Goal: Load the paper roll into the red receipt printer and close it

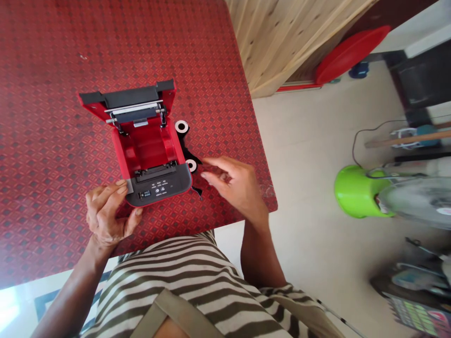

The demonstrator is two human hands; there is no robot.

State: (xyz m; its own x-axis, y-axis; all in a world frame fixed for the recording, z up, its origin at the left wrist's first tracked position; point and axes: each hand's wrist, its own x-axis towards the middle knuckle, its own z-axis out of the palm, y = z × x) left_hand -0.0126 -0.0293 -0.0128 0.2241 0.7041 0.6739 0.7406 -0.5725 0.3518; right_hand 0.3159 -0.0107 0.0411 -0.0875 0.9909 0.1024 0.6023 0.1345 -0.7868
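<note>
A red and black label printer stands on the table with its lid raised. Its red inner bay is exposed, and a black panel with small buttons faces me. My left hand grips the printer's near left corner, fingertips on top and thumb below. Beside the printer's right side lie two white-cored rolls, the far roll and the near roll, with loose black ribbon running between them. My right hand is at the ribbon's pointed edge, index finger and thumb drawn close around it.
The red patterned table has its right edge just past my right hand. A wooden panel borders it at the far right. On the tiled floor stand a green bucket and a red basin, with clutter farther right.
</note>
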